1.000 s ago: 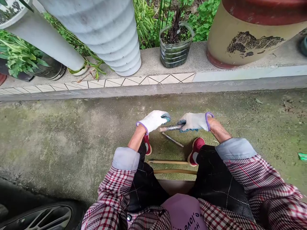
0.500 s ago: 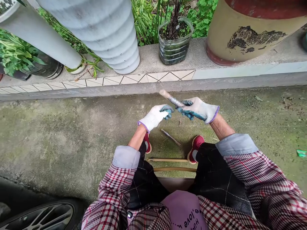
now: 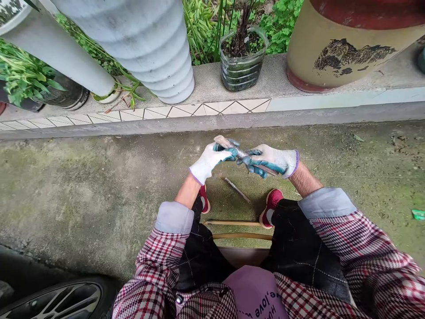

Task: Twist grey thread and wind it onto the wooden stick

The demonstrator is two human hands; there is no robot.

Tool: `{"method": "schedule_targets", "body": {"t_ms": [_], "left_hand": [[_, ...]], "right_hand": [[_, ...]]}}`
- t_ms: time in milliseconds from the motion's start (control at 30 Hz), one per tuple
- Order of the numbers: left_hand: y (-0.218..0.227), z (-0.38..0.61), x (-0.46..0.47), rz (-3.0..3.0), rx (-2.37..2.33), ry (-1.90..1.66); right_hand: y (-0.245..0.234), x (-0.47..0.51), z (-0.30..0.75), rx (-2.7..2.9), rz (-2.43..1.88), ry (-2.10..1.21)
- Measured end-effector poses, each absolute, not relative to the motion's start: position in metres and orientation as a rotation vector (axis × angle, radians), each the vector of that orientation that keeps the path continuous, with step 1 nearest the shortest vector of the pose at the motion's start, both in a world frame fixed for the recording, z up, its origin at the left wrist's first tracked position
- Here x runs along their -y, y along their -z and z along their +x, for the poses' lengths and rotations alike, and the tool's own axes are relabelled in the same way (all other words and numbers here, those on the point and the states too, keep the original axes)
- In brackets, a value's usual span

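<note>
A short stick (image 3: 222, 141) with a pale, flat end and silvery wire-like winding round its middle is held slantwise between my gloved hands. My left hand (image 3: 212, 158) closes round it just behind the pale end. My right hand (image 3: 270, 160) grips it farther down, and its thin brownish tail shows beneath that palm. Both gloves are white with blue-green coated fingers and purple cuffs. Below the hands, a thin greyish rod (image 3: 237, 190) lies on the concrete between my red shoes.
Ahead runs a low tiled ledge (image 3: 206, 108) bearing a ribbed white pot (image 3: 159, 57), a clear plastic planter (image 3: 241, 71) and a large tan pot (image 3: 335, 53). A car wheel (image 3: 63, 299) is at lower left. A green scrap (image 3: 418, 214) lies at right.
My left hand has moved up onto the stick and closed round its upper part. My right hand, still gripping it, has shifted slightly down and left.
</note>
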State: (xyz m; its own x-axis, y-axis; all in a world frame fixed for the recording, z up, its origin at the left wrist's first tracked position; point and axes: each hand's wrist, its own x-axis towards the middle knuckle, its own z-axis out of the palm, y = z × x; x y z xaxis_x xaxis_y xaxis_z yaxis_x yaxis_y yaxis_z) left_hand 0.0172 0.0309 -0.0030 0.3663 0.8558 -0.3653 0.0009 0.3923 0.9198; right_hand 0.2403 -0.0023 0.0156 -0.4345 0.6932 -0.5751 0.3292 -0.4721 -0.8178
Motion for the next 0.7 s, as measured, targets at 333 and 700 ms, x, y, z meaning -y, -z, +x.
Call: {"method": "schedule_targets", "body": {"t_ms": [333, 700], "left_hand": [[0.021, 0.031, -0.036, 0.725, -1.184, -0.733], [0.019, 0.036, -0.034, 0.707, -1.255, -0.825]], "right_hand": [[-0.002, 0.005, 0.224, 2.125, -1.834, -0.798], [0.005, 0.01, 0.217, 2.107, -1.845, -0.697]]}}
